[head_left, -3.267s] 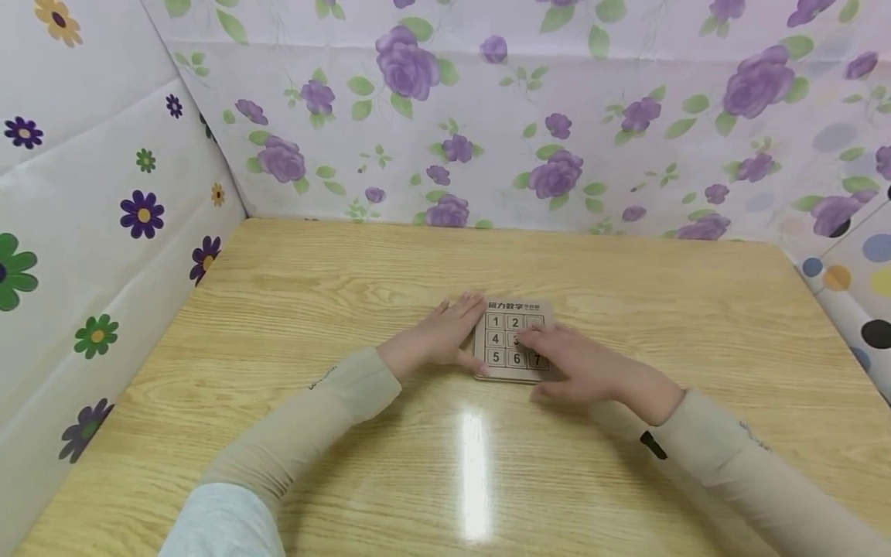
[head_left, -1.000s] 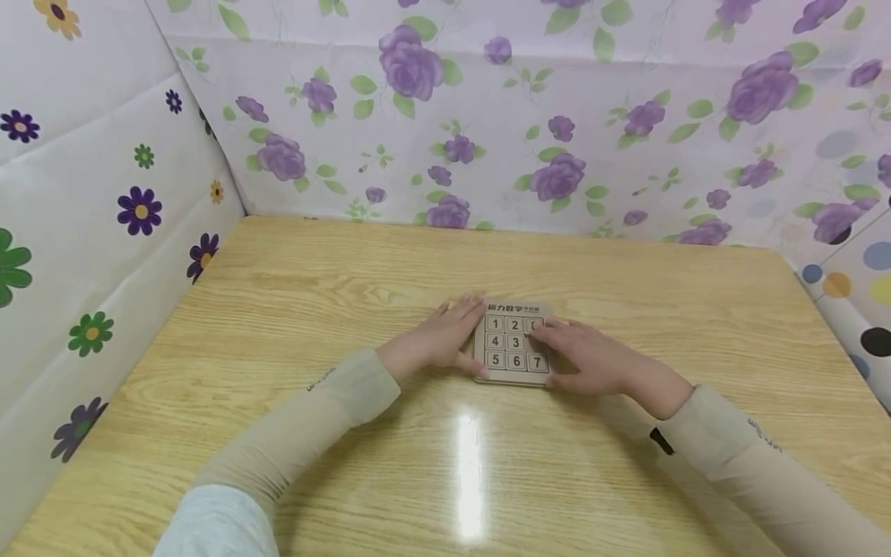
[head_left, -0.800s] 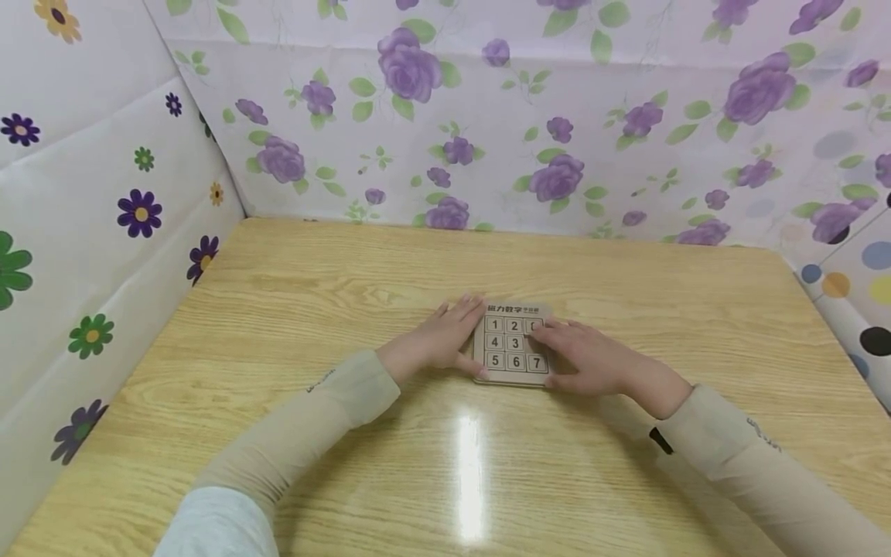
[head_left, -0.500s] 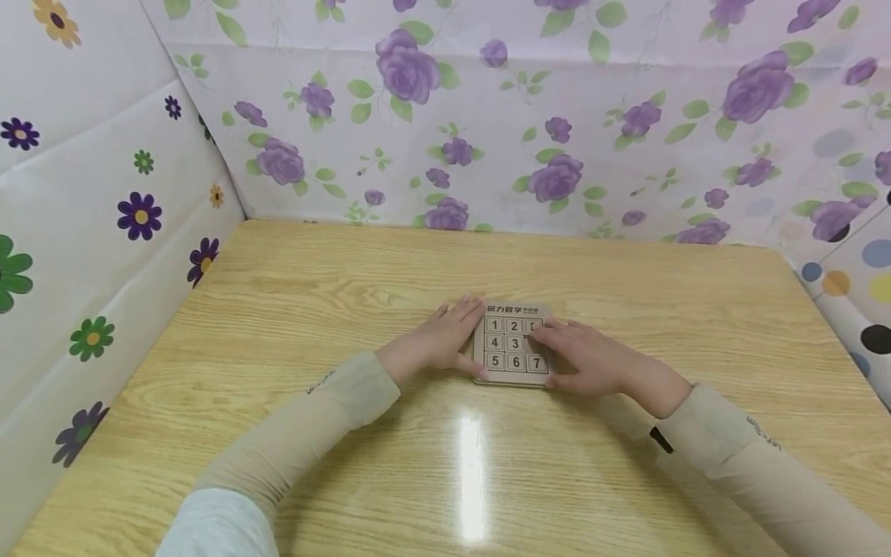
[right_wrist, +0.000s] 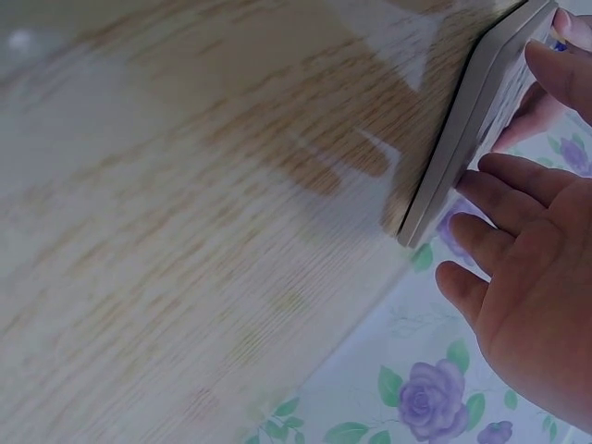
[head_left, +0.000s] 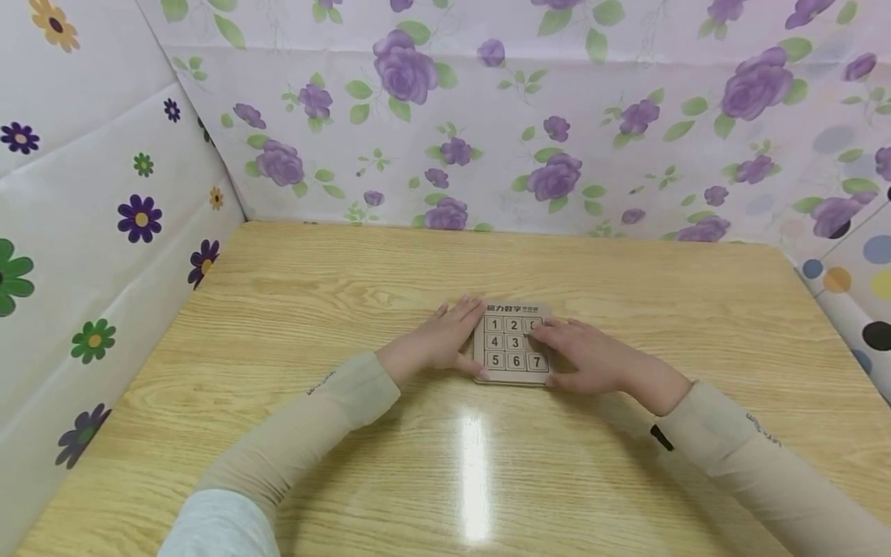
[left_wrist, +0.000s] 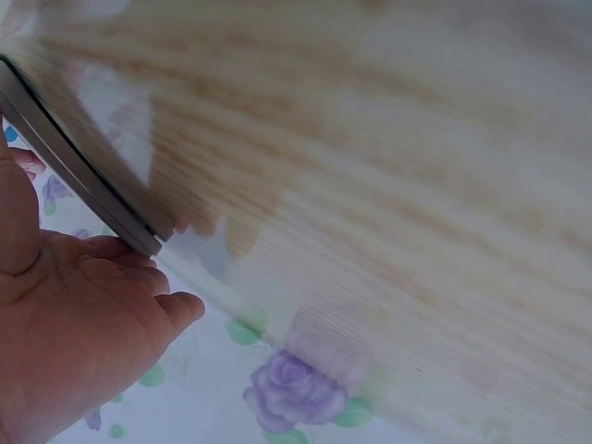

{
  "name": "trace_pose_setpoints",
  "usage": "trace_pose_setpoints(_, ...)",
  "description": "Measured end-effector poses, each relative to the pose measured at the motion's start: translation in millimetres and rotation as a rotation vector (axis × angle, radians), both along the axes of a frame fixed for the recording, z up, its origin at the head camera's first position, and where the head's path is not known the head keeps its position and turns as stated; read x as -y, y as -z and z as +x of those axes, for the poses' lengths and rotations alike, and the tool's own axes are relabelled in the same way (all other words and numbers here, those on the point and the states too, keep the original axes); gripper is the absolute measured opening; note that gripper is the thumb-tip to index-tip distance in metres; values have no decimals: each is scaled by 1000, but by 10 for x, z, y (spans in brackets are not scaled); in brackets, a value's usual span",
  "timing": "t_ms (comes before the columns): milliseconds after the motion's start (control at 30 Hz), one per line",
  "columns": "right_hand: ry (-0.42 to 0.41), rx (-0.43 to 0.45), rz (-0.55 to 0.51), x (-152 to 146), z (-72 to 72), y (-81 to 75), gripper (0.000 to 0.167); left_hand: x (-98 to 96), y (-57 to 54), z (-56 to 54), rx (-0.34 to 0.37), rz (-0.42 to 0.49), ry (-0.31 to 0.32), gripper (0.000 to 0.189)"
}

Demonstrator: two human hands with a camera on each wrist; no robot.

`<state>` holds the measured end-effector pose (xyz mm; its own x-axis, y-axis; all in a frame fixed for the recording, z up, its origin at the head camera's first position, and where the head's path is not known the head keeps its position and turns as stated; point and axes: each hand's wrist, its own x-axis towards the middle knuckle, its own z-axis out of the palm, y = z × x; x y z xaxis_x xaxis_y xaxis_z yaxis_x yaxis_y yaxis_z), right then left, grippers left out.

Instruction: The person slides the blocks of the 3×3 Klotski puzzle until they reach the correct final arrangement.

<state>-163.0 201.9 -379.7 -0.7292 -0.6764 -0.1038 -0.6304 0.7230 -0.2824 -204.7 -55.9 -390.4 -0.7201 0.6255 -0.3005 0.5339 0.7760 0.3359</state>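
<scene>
Currently, a flat, beige rectangular board of black-numbered square tiles (head_left: 515,378) is laid on the glossy, yellowish wood-grain table (head_left: 348,480), its left edge spanned by the left hand (head_left: 445,339), thumb and fingers spread apart. The partly hidden upper-right tile (head_left: 532,322) is overlapped by the right hand (head_left: 588,357), whose fingers are extended, with the thumb placed apart at the near right corner.

A beige board (head_left: 513,377) with black-numbered tiles (head_left: 515,343) lies flat on the table (head_left: 362,294).
</scene>
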Motion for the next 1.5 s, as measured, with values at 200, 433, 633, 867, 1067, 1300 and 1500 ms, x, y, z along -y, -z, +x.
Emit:
trace_pose_setpoints(200, -2, 11, -3, -1, -1, -5, 64, 0, 12, 0, 4, 5, -9, 115)
trace_pose_setpoints(433, -8, 9, -2, 2, 6, 3, 66, 7, 27, -6, -1, -6, -11, 116)
trace_pose_setpoints(633, -1, 30, -13, 5, 15, 21, 67, 19, 38, -13, -3, -3, -10, 116)
trace_pose_setpoints(867, 11, 28, -21, 24, 3, 27, 69, 24, 64, -18, -3, -5, -6, 116)
trace_pose_setpoints(1067, -16, 4, -27, 65, 83, 68, 73, -5, 98, 1, -2, -4, 4, 116)
trace_pose_setpoints(1300, -76, 43, -41, 112, 152, 70, 71, -23, 88, -4, -1, -3, -5, 117)
trace_pose_setpoints(1500, -32, 45, -25, -19, 145, -10, 66, -11, 58, -33, -4, -5, -3, 118)
